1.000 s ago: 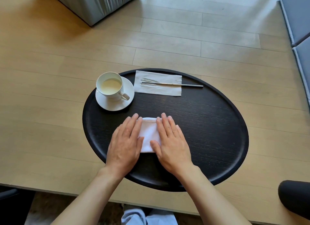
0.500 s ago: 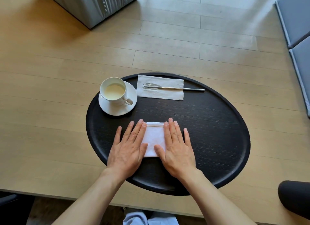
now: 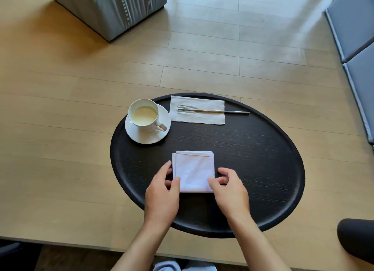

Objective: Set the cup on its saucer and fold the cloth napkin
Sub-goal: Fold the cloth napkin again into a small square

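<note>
Napkin (image 3: 193, 170): folded square, flat on tray (image 3: 263, 169), near edge.
Cup (image 3: 144, 115): on saucer (image 3: 146, 137), full, far left.
Left hand (image 3: 162, 196): loosely curled, thumb touching napkin edge, gripping nothing.
Right hand (image 3: 230, 191): same, at right corner.
Risk: layers springing open if nudged; sleeve-free arms unlikely to reach cup.

Home living room or lounge: pale wood plank floor (image 3: 202, 48), grey upholstered ottoman (image 3: 113, 5), grey seat cushions (image 3: 356, 28) at right, low round black tabletop (image 3: 253, 159) set for tea.
</note>
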